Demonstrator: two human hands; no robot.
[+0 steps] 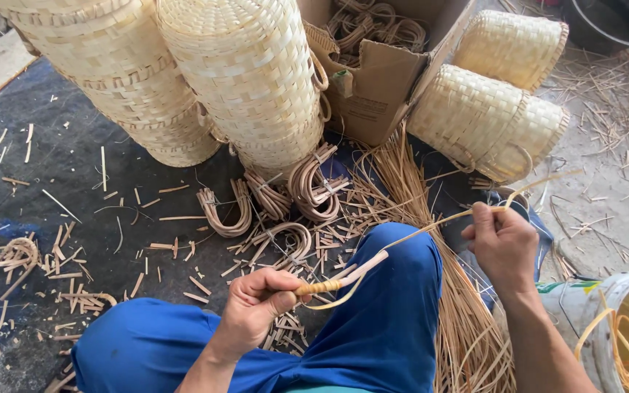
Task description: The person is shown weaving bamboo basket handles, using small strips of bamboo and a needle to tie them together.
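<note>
Seated on the floor (60, 182), blue-trousered knee (391, 291) raised in the middle of the view. Left hand (256, 309) closed in a fist around the wrapped end of a bent cane handle (343, 280), thumb pressed on the orange-tan binding just above the knee. Right hand (504, 244) raised to the right, fingers pinched shut on a thin cane strip (431, 225) running taut from the binding up to the fingertips and on past them, free end curving off toward the right. A loose loop of the same strip hanging below the binding against the trouser leg.

On the dark floor mat beyond the knee, several finished curved handles (307, 185) lying in a loose cluster, with short offcuts (161, 247) scattered all about toward the left edge. A sheaf of long cane strips (402, 182) fanned out just right of the knee, trailing down under the right forearm. Behind these, stacks of woven baskets (249, 80) standing upside down, more baskets (489, 120) lying on their sides at the far right. Between the two groups, an open cardboard box (380, 73) with more curved handles inside. At the near right corner, a white plastic bucket (620, 320) with coils of strip in it.
</note>
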